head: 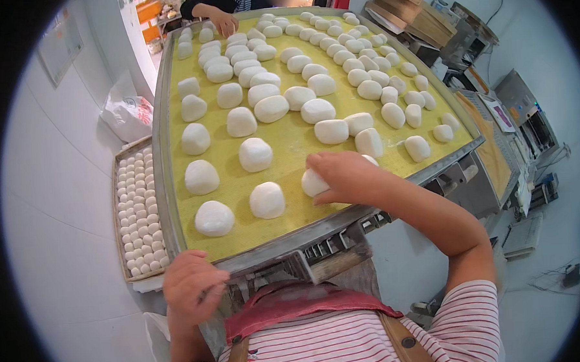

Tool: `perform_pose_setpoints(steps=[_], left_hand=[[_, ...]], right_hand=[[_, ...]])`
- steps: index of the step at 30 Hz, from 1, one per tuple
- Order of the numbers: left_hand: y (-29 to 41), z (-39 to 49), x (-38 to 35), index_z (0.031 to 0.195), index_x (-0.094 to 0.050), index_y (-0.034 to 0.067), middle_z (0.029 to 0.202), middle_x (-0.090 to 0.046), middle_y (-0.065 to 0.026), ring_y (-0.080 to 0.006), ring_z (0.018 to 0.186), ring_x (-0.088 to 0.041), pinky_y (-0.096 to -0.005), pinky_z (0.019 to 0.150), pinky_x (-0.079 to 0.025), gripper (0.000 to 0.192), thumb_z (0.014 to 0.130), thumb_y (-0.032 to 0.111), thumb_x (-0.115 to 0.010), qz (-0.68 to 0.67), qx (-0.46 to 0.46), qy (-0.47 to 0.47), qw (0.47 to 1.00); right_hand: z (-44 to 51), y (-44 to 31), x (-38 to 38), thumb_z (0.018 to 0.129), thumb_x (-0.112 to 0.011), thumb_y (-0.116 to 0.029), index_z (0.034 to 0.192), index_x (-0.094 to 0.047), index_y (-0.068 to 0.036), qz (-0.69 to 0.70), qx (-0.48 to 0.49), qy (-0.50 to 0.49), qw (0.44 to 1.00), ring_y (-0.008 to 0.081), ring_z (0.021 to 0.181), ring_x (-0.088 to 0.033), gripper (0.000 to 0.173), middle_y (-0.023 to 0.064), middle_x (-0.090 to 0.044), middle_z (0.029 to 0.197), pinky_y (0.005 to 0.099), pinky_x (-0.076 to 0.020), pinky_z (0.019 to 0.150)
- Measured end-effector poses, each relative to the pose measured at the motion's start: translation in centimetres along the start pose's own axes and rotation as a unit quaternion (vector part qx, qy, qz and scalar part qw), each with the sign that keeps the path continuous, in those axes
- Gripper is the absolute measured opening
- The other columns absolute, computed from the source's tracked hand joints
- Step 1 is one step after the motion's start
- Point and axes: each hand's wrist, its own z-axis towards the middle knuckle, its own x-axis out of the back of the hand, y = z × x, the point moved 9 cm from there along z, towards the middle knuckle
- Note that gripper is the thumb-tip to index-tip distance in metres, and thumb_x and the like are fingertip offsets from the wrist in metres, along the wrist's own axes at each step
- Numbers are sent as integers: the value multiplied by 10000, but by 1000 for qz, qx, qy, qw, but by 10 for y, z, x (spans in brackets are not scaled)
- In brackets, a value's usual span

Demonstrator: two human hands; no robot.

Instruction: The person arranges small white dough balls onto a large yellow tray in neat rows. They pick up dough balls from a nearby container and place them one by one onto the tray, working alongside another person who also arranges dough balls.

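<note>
Many white dough pieces stand in loose rows on a yellow mesh sheet (289,164) set in a metal-framed table. My right hand (350,176) reaches over the near edge, its thumb and fingers around a dough piece (313,182); another piece shows partly behind the hand. To the left of it sit a rounded dough piece (266,200) and, nearer the corner, a second one (214,218). My left hand (195,284) is at the near left corner of the frame, fingers loosely bent and apart, holding nothing.
A tray (118,222) of small dough pieces lies low at the left, beside a wall. Another person's hand (224,23) touches the dough at the far edge. Metal equipment (530,122) stands at the right. A white bag (127,113) rests behind the tray.
</note>
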Motion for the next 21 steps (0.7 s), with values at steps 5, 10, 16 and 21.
perform_pose_setpoints(steps=[5, 10, 16, 21], left_hand=[[2, 2, 1, 923, -701, 55, 816, -722, -70, -266, 782, -689, -460, 868, -558, 100, 833, 18, -725, 95, 53, 72, 991], [-37, -24, 9, 979, -698, 7, 906, -718, -100, -228, 824, -695, -336, 819, -546, 101, 878, -2, -698, 146, 212, 119, 959], [-53, -40, 28, 1000, -711, -11, 874, -717, -63, -140, 827, -686, -300, 780, -543, 94, 957, 45, -648, 134, 247, 249, 927], [-47, -36, 21, 937, -700, 8, 854, -708, -78, -176, 832, -680, -330, 794, -535, 74, 930, 49, -638, 175, 215, 239, 931]], right_hand=[[-4, 11, 12, 825, -818, -316, 1114, -549, -27, 18, 54, 79, 995, 395, 1035, -670, 489, 185, -673, 1085, 483, -540, 881], [19, 23, -13, 814, -828, -341, 1151, -564, -14, -13, 95, 42, 995, 386, 1032, -680, 539, 213, -661, 1125, 513, -551, 874], [-54, 30, 43, 835, -824, -360, 1248, -610, -26, 109, 163, 278, 940, 365, 1174, -639, 573, 199, -655, 1223, 472, -527, 981], [-151, 127, 70, 868, -799, -231, 1266, -628, -15, 201, 135, 410, 880, 368, 1161, -622, 484, 186, -653, 1217, 451, -496, 1020]])
